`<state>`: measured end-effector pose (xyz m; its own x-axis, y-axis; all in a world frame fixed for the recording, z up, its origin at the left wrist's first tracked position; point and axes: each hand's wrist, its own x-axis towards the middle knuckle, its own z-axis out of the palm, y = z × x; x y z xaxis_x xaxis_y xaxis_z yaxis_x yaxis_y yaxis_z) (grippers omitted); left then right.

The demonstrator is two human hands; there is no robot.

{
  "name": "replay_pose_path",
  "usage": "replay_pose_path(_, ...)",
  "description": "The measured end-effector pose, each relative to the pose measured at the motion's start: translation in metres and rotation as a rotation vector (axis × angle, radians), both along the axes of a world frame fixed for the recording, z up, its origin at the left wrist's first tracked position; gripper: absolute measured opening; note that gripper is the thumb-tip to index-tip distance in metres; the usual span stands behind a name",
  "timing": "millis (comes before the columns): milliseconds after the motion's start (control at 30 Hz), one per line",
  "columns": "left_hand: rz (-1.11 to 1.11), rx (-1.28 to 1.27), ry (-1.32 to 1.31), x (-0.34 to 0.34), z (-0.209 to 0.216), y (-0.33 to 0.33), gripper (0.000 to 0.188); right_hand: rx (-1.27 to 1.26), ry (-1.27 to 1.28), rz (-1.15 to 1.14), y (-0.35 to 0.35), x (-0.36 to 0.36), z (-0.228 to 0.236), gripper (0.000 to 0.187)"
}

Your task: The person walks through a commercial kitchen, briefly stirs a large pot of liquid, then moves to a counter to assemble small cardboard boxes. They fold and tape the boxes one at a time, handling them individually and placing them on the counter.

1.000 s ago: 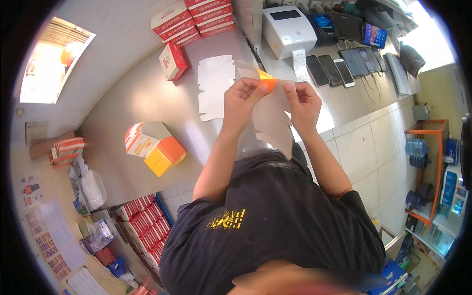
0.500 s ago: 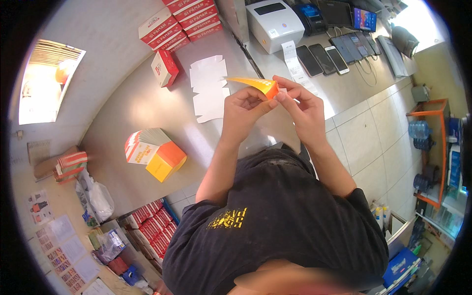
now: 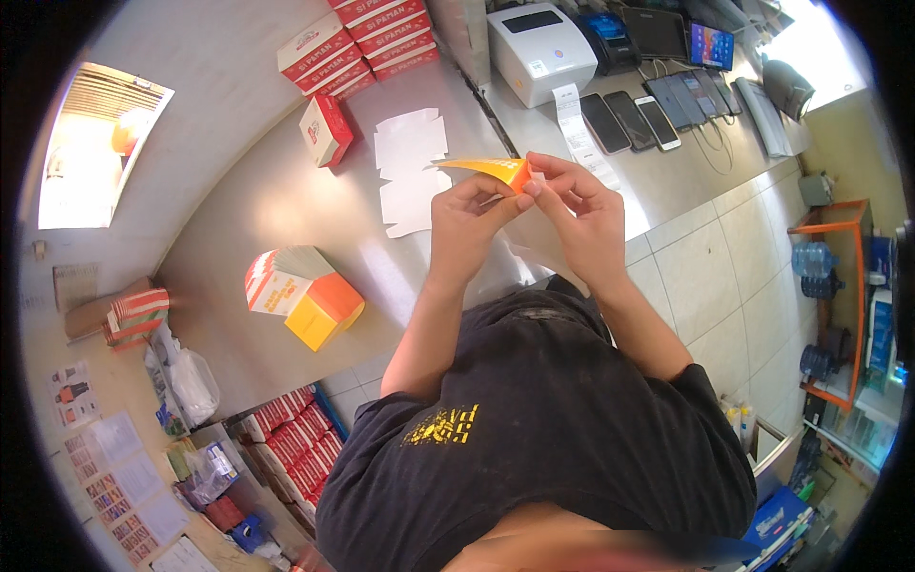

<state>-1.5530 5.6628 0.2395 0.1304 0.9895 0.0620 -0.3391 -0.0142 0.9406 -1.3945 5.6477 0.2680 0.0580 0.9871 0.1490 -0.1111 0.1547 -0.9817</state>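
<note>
Above the near edge of the metal counter (image 3: 381,329), both hands grip a yellow-and-orange paper food carton (image 3: 496,172). My left hand (image 3: 469,214) is closed round its left side, thumb and fingers on the orange end. My right hand (image 3: 581,205) pinches the same end at its right corner, thumb and forefinger close to the left thumb. Just behind the left hand lies a flat white unfolded box blank (image 3: 410,167). A stack of similar flat cartons (image 3: 303,291), in orange, yellow and striped red, lies to the left. What the carton's inside looks like is hidden.
Red-and-white boxes (image 3: 386,38) are stacked at the back, with a single small box (image 3: 326,131) nearer. A white label printer (image 3: 541,52) trails a paper receipt (image 3: 583,138) beside several phones (image 3: 629,119). Below the counter's left end are packed red boxes (image 3: 291,439).
Both hands and the carton have shifted very slightly left, with the grip much the same. The view has also moved a little.
</note>
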Motion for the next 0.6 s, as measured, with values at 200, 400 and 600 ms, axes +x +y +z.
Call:
replay_pose_path(200,0.112,0.029,0.079,-0.009,-0.007,-0.008,0.013,-0.138,-0.129,0.011,0.003,-0.003,0.007,0.013)
replay_pose_path(400,0.225,0.067,0.191,-0.009,-0.002,-0.009,0.014,-0.089,-0.149,-0.031,0.001,-0.022,-0.003,0.023)
replay_pose_path(600,0.239,0.179,0.424,-0.009,0.002,-0.01,0.016,-0.048,-0.316,-0.074,0.008,-0.032,-0.009,0.018)
